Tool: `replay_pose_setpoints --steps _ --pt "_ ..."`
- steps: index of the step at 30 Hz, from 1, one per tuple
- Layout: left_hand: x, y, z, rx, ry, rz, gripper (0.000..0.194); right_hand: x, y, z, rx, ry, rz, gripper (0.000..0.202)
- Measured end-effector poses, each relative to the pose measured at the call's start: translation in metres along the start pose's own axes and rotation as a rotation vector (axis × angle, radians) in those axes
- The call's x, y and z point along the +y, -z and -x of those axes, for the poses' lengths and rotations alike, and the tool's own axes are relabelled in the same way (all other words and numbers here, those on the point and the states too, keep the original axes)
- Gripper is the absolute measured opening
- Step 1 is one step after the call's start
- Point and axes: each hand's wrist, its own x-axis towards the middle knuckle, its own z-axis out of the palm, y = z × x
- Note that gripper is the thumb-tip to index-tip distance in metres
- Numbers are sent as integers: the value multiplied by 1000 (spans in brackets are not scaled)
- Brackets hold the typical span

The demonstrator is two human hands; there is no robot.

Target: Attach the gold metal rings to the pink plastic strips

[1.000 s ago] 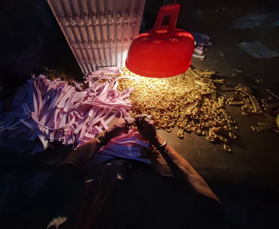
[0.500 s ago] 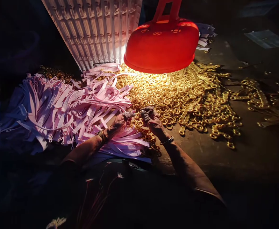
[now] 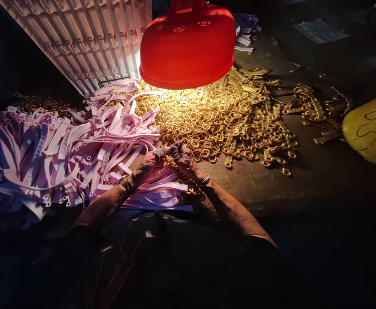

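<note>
Brass rings (image 3: 207,124) — pink flat strips (image 3: 78,146)

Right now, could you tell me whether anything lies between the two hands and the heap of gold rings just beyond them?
Nothing visible does. The left hand and right hand meet fingertip to fingertip at the near edge of the gold rings. The pink strips lie off to the left, and the red lamp shade hangs above the heap.

One red lamp (image 3: 188,47) — two hands — countless gold rings (image 3: 213,120).
</note>
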Motion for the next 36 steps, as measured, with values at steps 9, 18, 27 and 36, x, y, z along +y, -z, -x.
replay_pose_setpoints --steps 9,18,27,36 --pt "10 -5 16 -31 22 51 28 -11 5 5 64 42 56 25" --pt "-7 5 14 -121 -58 107 21 -24 1 13 115 129 220 38" --pt "-5 4 15 -75 -41 54 18 -13 9 -2 -138 -7 38 30" --pt "12 3 19 -37 94 -12 22 -22 3 -10 -17 94 173 28"
